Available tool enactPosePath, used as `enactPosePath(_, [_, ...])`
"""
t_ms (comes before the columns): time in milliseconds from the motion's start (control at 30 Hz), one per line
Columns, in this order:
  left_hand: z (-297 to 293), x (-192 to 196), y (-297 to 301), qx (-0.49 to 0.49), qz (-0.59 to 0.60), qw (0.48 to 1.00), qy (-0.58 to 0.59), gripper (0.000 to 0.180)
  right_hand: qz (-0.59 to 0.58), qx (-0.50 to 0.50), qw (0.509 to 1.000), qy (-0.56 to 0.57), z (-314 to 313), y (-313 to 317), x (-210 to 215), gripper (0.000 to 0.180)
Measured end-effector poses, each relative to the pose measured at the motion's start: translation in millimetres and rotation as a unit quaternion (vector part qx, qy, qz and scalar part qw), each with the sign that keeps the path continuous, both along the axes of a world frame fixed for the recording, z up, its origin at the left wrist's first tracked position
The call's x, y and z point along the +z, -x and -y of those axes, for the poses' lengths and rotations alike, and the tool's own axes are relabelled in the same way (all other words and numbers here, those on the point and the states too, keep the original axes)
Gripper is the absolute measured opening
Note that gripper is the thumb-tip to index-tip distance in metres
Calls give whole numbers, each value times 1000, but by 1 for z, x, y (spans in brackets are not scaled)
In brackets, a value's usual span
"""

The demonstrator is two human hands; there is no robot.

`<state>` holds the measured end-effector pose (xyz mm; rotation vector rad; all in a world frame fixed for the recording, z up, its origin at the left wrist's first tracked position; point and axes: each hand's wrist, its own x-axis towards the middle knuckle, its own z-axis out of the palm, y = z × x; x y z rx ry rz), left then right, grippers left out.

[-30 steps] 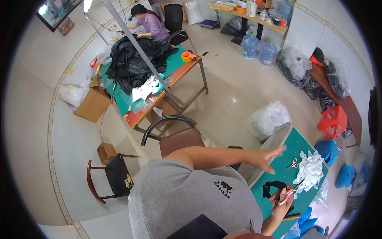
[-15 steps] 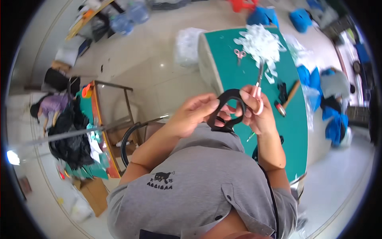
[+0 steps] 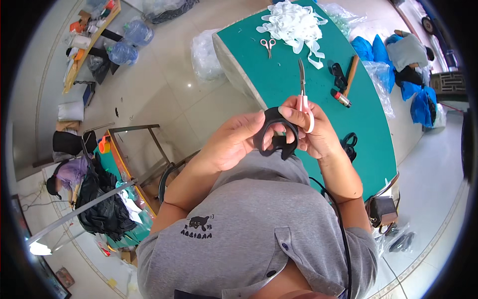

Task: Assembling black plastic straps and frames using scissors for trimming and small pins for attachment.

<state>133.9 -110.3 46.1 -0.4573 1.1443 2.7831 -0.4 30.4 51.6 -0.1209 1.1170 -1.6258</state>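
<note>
A loop of black band, flat and cloth-like (image 3: 273, 115), is held up in front of my chest between both hands. My left hand (image 3: 231, 139) pinches its left side, thumb on the outer face and fingers curled inside. My right hand (image 3: 318, 129) grips the opposite side with thumb and fingers. Pale pink-handled scissors (image 3: 302, 82) also hang on that hand, handles at the fingers and metal blades pointing away from me over the table. Fingertips show through the loop's opening. At the lower right of the loop, a band end or fold sticks out.
On the green table (image 3: 249, 55) lie a heap of white strips (image 3: 294, 25), small pink-handled scissors (image 3: 268, 47), a black strap-like item (image 3: 338, 76), a wooden stick (image 3: 351, 74) and a red-and-black tube (image 3: 341, 97). Two people (image 3: 72, 172) work farther off, left and right.
The view has shifted, so the table and its heap sit farther left and up. The scissor blades point more straight ahead, and the loop is turned slightly; both hands keep their hold.
</note>
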Motion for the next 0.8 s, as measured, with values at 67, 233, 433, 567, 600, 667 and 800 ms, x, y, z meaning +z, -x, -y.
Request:
enactPosePath(67, [3,-1,5,-41,8,998,-39,41,-12,15,1000,3,-2,2,-2,17])
enactPosePath(233, [7,1,15,-108,73,981,-147,36,-18,-2,1000,-5,-6,7,-2,18])
enactPosePath(433, [-2,3,22,-100,119,939,-308,37,-125,24,992,17,-13,18,-12,18])
enactPosePath(567, [-5,0,29,-84,106,940,-312,33,-326,-183,927,16,-25,25,-20,15])
enactPosePath(600, [-6,-2,31,-84,107,940,-313,33,-496,-168,850,67,-28,29,-21,16])
enactPosePath(667, [-7,-6,33,-78,135,924,-350,34,-691,-95,703,138,-30,30,-11,24])
enactPosePath(800, [-12,-2,42,-73,198,941,-266,35,-838,-89,518,145,-36,25,-21,29])
